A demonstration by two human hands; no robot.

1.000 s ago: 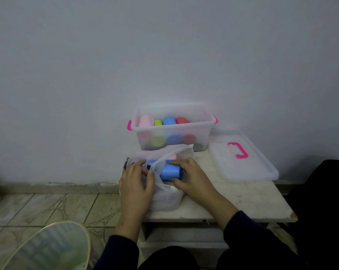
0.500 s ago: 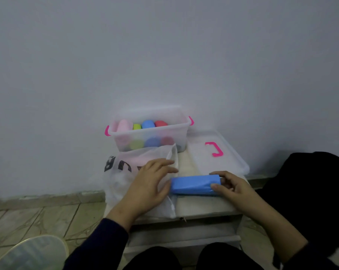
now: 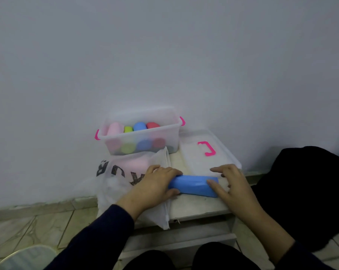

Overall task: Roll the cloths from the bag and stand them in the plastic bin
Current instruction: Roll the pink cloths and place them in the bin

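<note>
Blue cloth (image 3: 194, 185), folded long, lies near table (image 3: 196, 208) front edge. L hand (image 3: 157, 189) curls fingers over its left end; R hand (image 3: 233, 184) pinches right end w/ thumb, other fingers spread. Bag (image 3: 122, 184) at front-left corner, pink cloth inside. Plastic bin (image 3: 141, 133) at back w/ four rolls; lid (image 3: 203, 152) beside it.
</note>
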